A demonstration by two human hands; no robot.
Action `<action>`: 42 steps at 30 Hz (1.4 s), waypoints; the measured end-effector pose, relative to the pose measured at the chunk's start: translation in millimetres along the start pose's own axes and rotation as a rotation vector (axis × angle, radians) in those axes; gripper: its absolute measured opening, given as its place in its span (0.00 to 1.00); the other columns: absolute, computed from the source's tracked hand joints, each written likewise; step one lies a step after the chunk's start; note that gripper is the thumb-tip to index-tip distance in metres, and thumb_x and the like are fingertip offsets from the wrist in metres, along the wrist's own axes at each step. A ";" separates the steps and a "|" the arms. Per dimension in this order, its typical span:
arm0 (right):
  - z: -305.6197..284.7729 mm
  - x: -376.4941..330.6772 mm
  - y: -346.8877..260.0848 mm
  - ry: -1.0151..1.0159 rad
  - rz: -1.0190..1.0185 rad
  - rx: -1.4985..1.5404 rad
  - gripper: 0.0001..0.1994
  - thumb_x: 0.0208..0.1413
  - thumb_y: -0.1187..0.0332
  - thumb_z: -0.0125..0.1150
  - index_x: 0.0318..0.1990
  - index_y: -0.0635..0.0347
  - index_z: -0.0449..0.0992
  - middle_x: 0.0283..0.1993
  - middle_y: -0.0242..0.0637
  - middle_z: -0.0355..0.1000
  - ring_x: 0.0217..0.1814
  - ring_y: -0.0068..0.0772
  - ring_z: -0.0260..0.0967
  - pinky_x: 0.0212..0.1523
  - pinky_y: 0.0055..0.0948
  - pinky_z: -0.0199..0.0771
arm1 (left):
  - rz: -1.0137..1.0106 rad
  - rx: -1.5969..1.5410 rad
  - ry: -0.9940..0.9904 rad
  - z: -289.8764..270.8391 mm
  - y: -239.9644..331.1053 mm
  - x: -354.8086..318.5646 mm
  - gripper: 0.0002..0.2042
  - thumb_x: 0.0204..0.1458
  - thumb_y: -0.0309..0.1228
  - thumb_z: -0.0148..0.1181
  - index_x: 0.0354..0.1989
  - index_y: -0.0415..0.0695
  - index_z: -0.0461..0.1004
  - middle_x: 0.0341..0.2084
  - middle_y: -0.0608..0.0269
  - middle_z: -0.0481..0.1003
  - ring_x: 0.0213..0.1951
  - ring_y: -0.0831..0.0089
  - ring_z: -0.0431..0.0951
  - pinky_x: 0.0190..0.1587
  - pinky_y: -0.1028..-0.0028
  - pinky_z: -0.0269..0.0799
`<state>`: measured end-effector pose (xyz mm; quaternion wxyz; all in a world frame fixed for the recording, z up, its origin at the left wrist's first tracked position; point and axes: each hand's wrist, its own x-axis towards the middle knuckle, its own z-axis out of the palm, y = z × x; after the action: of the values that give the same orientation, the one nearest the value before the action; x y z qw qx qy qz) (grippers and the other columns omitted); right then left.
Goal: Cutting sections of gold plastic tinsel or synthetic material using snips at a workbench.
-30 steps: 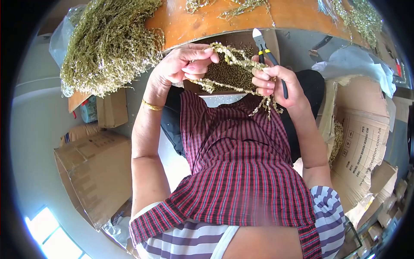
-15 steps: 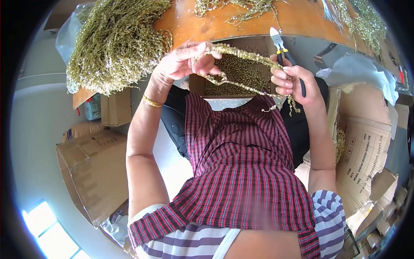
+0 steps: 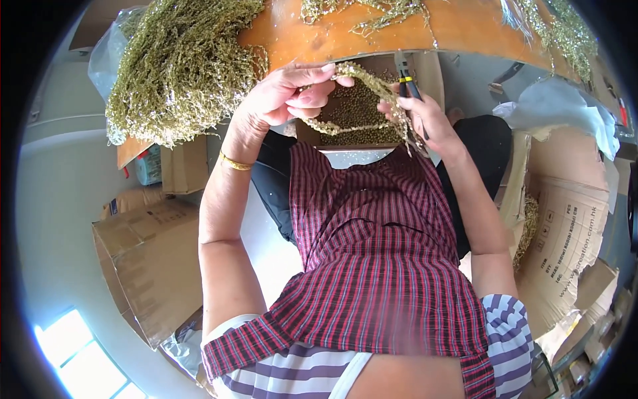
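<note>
Between my hands curves a loop of gold beaded garland (image 3: 366,75), held over a cardboard box of loose gold beads. My left hand (image 3: 290,94) is closed, pinching one end of the loop between thumb and fingers. My right hand (image 3: 428,120) is closed around a pair of cutting pliers (image 3: 404,74) with black and yellow handles, their jaws pointing away from me. Its fingers also touch the garland's other side, where loose strand ends dangle. How firmly they grip the garland is partly hidden.
The bead box (image 3: 425,66) sits beyond my lap, below the edge of a wooden table (image 3: 286,40). A large heap of gold strands (image 3: 179,73) hangs over the table's left side. Cardboard boxes (image 3: 156,259) stand at left, and a torn carton (image 3: 565,219) at right.
My right hand has moved left, toward my left hand, carrying the pliers. The garland loop has become shorter and more bent. My left hand has stayed nearly in place.
</note>
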<state>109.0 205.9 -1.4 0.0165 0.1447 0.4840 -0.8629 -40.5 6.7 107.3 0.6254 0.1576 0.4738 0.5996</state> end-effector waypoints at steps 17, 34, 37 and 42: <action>10.3 -42.1 -12.9 0.515 -0.695 0.148 0.20 0.57 0.69 0.40 0.56 0.64 0.53 0.51 0.48 0.62 0.57 0.42 0.58 0.59 0.38 0.52 | 0.115 -0.053 0.140 -21.2 16.0 -17.7 0.16 0.55 0.36 0.46 0.41 0.33 0.66 0.09 0.76 0.56 0.10 0.89 0.51 0.11 0.86 0.43; 93.2 -57.6 52.5 -0.378 0.014 -0.176 0.24 0.54 0.71 0.46 0.58 0.62 0.53 0.46 0.38 0.63 0.51 0.27 0.61 0.53 0.26 0.58 | 0.310 -0.171 0.120 -20.9 14.2 -29.9 0.17 0.56 0.36 0.43 0.42 0.32 0.66 0.09 0.74 0.56 0.10 0.88 0.49 0.13 0.86 0.44; 96.0 -48.6 55.3 -0.339 -0.075 -0.198 0.23 0.54 0.71 0.45 0.58 0.62 0.53 0.47 0.38 0.63 0.51 0.27 0.61 0.54 0.27 0.58 | 0.310 -0.183 0.112 -17.5 13.0 -30.4 0.17 0.57 0.36 0.43 0.42 0.32 0.66 0.09 0.74 0.55 0.10 0.88 0.48 0.13 0.86 0.44; 99.5 -45.3 55.1 -0.294 -0.121 -0.177 0.23 0.54 0.72 0.44 0.58 0.63 0.52 0.48 0.37 0.62 0.52 0.28 0.60 0.56 0.29 0.57 | 0.312 -0.202 0.129 -18.0 10.2 -32.8 0.17 0.57 0.36 0.43 0.42 0.32 0.66 0.09 0.74 0.56 0.09 0.87 0.48 0.13 0.86 0.44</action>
<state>138.4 87.9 13.6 0.0478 -0.0142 0.5584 -0.8281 -55.2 -27.1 119.3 0.5058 0.1269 0.4199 0.7428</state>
